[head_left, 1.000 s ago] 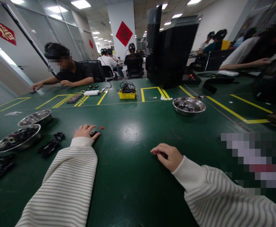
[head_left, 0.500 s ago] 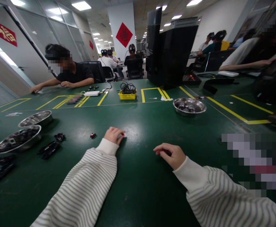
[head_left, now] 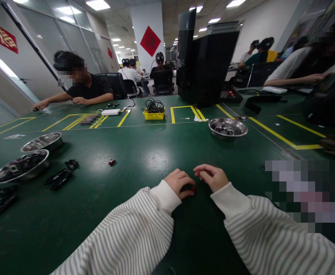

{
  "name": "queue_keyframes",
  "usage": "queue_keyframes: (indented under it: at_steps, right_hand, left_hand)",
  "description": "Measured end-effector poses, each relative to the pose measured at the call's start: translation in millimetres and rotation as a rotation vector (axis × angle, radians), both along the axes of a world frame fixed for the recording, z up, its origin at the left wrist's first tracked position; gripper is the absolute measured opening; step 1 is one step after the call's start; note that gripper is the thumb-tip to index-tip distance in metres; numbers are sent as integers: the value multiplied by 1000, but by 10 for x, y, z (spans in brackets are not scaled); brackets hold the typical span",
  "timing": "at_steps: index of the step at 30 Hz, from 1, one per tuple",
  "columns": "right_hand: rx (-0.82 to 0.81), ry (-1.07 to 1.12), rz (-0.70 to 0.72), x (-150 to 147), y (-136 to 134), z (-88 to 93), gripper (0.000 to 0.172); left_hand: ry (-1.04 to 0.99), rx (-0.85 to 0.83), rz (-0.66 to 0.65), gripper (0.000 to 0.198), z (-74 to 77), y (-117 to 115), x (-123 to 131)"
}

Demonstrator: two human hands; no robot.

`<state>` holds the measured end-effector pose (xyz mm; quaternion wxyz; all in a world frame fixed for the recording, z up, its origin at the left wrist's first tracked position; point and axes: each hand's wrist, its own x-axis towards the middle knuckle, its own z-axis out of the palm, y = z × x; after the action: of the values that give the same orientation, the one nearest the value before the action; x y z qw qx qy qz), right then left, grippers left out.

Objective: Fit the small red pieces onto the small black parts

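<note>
My left hand [head_left: 180, 182] is over the middle of the green table, its fingers closed on a small red part [head_left: 193, 189]; most of that part is hidden by the fingers. Close by on the right is my right hand [head_left: 213, 178], with curled fingers pointing at the left one. Whether anything sits between its thumb and fingers cannot be made out. A small gap separates the two hands. Farther left, a small red and black piece [head_left: 112, 162] lies alone on the table.
Two steel bowls [head_left: 42, 164] stand at the left, the nearer full of dark parts, with black plastic pieces [head_left: 59, 178] beside them. Another steel bowl [head_left: 227, 133] with dark parts is right of centre. Beyond are a yellow box [head_left: 154, 115] of cables, a black computer case [head_left: 213, 68] and co-workers.
My left hand has moved right and nearer to me, carrying the small red part, and is now close to my right hand. The right hand has shifted slightly.
</note>
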<state>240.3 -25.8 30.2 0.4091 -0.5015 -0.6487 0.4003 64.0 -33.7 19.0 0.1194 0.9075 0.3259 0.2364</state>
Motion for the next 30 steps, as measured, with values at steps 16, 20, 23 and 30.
queue_keyframes:
  at_steps: [16, 20, 23, 30]
  right_hand:
    - [-20, -103, 87, 30, -6, 57, 21]
    - [-10, -130, 99, 28, -7, 62, 22]
    - [-1, -141, 102, 28, -8, 60, 21]
    - [-1, -138, 115, 31, -9, 55, 21]
  left_hand:
    - [366, -41, 1479, 46, 210, 136, -1935]
    - [432, -124, 1352, 38, 139, 190, -2104]
    - [444, -115, 1296, 32, 117, 234, -2150]
    - [404, -76, 1382, 32, 245, 191, -2305]
